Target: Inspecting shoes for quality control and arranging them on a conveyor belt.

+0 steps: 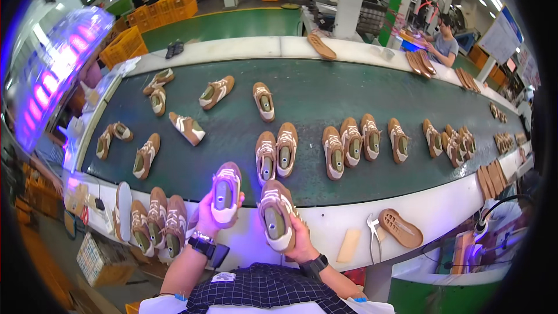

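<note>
Brown-and-white lace-up sneaker [224, 191] sits at lower centre, fingers of my left hand [209, 216] gripping it; those of my right hand [300, 241] grip a second sneaker [279, 214].

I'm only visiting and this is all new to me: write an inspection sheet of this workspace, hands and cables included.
Surface: green worktop bordered by white ledges.
Job's things: purple-lit shoe and brown shoe in hand; more shoes spread over the green.
Clutter: pliers, tan sole and pale yellow block on the near ledge.
Hands: left hand holds the purple-lit shoe; right hand the brown one.
Cables: black cable arching at right.
Surroundings: orange crates and another person beyond.
</note>
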The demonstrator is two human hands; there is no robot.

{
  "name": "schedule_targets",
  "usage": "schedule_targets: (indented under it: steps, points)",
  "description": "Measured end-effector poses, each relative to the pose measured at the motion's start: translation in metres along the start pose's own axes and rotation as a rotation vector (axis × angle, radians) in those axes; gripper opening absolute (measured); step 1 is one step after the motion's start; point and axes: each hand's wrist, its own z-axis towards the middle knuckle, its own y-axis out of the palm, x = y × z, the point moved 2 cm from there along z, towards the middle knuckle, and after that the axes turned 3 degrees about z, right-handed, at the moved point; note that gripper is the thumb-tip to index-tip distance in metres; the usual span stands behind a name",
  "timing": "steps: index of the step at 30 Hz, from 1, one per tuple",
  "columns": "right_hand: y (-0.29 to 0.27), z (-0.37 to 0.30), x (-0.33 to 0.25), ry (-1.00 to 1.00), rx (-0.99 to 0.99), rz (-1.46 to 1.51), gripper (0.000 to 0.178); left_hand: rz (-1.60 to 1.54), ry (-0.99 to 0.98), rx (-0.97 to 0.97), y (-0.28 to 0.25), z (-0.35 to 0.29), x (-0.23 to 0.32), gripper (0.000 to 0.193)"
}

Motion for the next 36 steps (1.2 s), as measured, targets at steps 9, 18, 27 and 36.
schedule_targets:
  steps: [9, 18, 27, 36]
  points:
    - [0.069, 0.127, -0.145, -0.178, -0.358, -0.09, 0.044, 0.403, 0.253, 0.71, -0.117, 0.112, 0.102, 0.051]
    - [-0.003, 0.247, -0.167, -0.539, 0.781, -1.425, 0.104, 1.434, 0.528, 0.447, -0.016, 0.109, 0.004, 0.055]
    - [-0.035, 0.224, -0.132, -0.355, 0.538, -1.469, 0.069, 1.453, 0.246, 0.659, -0.055, 0.202, -0.048, 0.083]
    - [-0.021, 0.068, -0.127, -0.075, -0.238, -0.317, 0.07, 0.292, -0.147, 0.131, 0.01, 0.053, -0.006, 0.065]
